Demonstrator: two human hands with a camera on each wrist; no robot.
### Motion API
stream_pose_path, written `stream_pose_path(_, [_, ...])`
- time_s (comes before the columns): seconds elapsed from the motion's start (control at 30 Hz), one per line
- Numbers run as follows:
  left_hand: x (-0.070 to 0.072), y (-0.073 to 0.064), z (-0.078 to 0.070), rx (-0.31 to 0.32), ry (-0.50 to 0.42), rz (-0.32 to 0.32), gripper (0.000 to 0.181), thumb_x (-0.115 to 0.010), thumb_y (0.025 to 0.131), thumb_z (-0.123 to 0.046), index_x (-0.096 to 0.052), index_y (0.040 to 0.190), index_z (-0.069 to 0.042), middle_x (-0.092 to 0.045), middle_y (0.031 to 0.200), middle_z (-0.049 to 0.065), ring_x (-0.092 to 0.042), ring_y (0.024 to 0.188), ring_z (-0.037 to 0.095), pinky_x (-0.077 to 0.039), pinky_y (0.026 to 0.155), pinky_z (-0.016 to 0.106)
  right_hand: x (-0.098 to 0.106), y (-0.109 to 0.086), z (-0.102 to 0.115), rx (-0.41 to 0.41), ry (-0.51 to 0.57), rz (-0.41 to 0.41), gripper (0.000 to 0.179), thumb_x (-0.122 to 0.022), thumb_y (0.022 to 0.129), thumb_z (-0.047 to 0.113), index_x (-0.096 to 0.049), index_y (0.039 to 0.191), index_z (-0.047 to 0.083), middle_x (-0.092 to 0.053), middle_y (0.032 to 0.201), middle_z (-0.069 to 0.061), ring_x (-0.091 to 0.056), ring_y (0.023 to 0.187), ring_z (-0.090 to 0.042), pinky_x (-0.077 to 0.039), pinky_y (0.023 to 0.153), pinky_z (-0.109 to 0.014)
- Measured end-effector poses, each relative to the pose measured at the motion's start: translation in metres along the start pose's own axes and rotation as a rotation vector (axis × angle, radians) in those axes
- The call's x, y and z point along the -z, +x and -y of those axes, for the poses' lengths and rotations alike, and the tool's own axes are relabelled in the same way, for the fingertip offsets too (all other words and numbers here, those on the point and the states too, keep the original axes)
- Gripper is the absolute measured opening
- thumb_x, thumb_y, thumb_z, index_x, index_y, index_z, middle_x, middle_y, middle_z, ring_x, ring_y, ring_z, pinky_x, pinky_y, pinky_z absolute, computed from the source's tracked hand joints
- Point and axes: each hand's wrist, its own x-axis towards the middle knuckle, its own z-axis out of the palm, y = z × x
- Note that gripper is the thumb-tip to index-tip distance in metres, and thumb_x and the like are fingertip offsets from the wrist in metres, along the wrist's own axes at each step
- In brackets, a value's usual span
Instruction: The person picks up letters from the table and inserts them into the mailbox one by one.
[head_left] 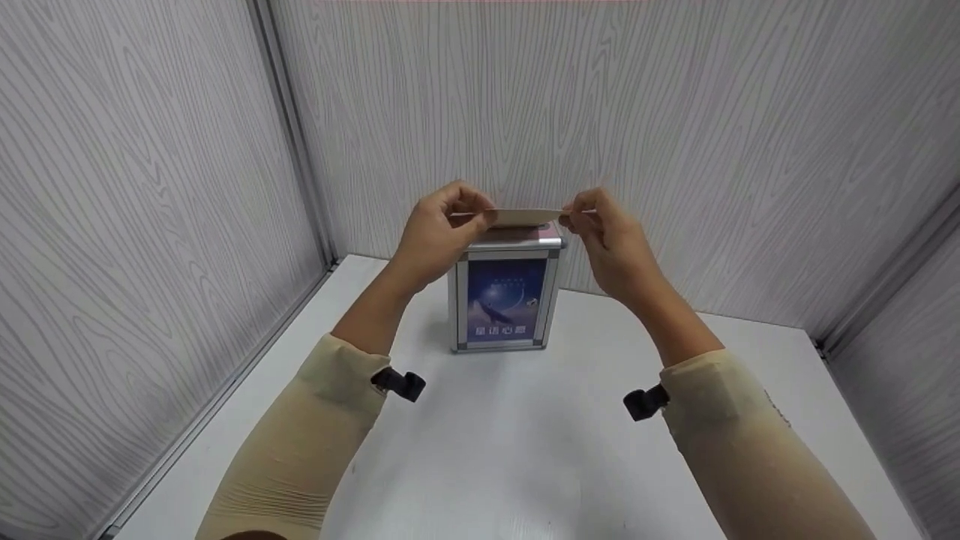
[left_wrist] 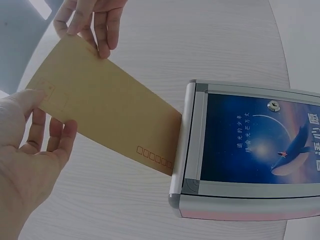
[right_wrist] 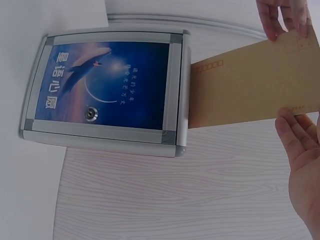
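A brown paper envelope [left_wrist: 107, 100] with a row of small red postcode squares stands on end above a silver-framed locked box [head_left: 506, 300]. My left hand [head_left: 442, 229] pinches one side of the envelope between thumb and fingers. On the opposite side, my right hand [head_left: 611, 244] pinches it too, near the upper corner. The envelope's lower end meets the box top behind the front rim [right_wrist: 184, 95]; how far it goes in is hidden. A blue picture with a whale and a crescent [left_wrist: 260, 140] fills the box's front, beside a small round lock [right_wrist: 91, 114].
The box stands upright on a white table [head_left: 487, 450], near the back wall [head_left: 525, 97] with its grey wood-grain pattern. Similar panels rise at the left [head_left: 150, 187] and right. A black wrist camera [head_left: 405, 384] sticks out from each sleeve.
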Motion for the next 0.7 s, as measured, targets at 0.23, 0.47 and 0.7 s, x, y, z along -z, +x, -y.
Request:
stream_pose_path(0.23, [-0.003,0.010,0.004,-0.083,0.089,-0.031,0.010,-0.061,0.101,-0.028,-0.059,0.110,-0.024,-0.064,0.113,-0.006,-0.062,0.110,0.008,-0.052,0.099,0.027,0.003,0.010,0.001,-0.025,-0.008,-0.005,0.021,-0.039,0.109,0.033,-0.048,0.118,0.017,-0.066,0.121,-0.005,-0.066,0.113,-0.017,-0.054,0.100,-0.037])
stream_pose_path(0.47, [-0.010,0.022,0.013,-0.277,0.288,-0.089,0.012,-0.051,0.106,-0.021,-0.049,0.117,-0.017,-0.059,0.119,0.001,-0.062,0.113,0.015,-0.053,0.092,0.027,0.003,0.025,0.001,-0.046,-0.116,-0.025,0.015,-0.042,0.108,0.031,-0.046,0.118,0.021,-0.070,0.114,-0.008,-0.072,0.108,-0.015,-0.059,0.089,-0.034])
stream_pose_path(0.7, [-0.017,0.028,0.032,-0.402,0.446,-0.134,0.012,-0.050,0.106,-0.023,-0.054,0.113,-0.013,-0.061,0.111,0.004,-0.063,0.106,0.016,-0.054,0.089,0.029,-0.006,0.030,-0.011,-0.042,-0.188,-0.075,0.010,-0.048,0.107,0.023,-0.052,0.115,0.019,-0.072,0.110,-0.010,-0.074,0.099,-0.019,-0.061,0.086,-0.039])
